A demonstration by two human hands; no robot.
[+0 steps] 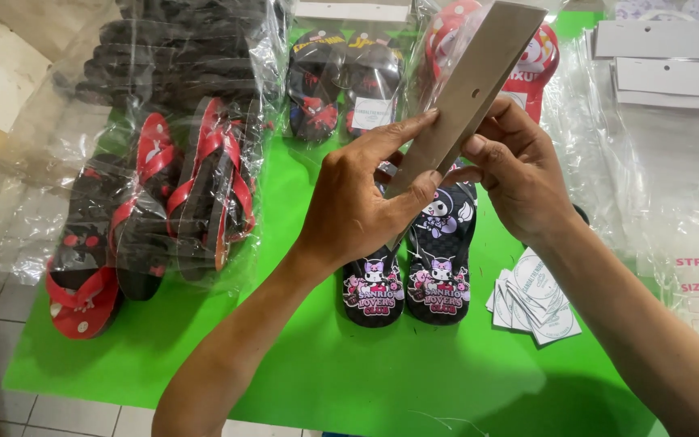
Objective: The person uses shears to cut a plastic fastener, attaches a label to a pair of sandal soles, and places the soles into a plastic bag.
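Two bare hands are holding a long, flat strip of grey cardboard (471, 89) above a bright green table (366, 372). The strip is stiff and matte, with a small punched hole near its middle, and it is tilting up and away to the right. The left hand (357, 210) is pinching its lower end, thumb on the near side and fingers stretching along the flat face. The right hand (515, 174) is gripping the strip's right edge, fingers curling behind it. Directly beneath both hands, a pair of small black flip-flops (422, 267) with cartoon prints is lying flat on the table, soles rubbery and smooth. Just right of them, a fanned stack of white paper labels (531, 303) is resting. To the left, glossy, crinkled clear plastic bags are holding red and black flip-flops (171, 202). At the far right, more clear bags with white card headers (665, 57) are lying stacked.
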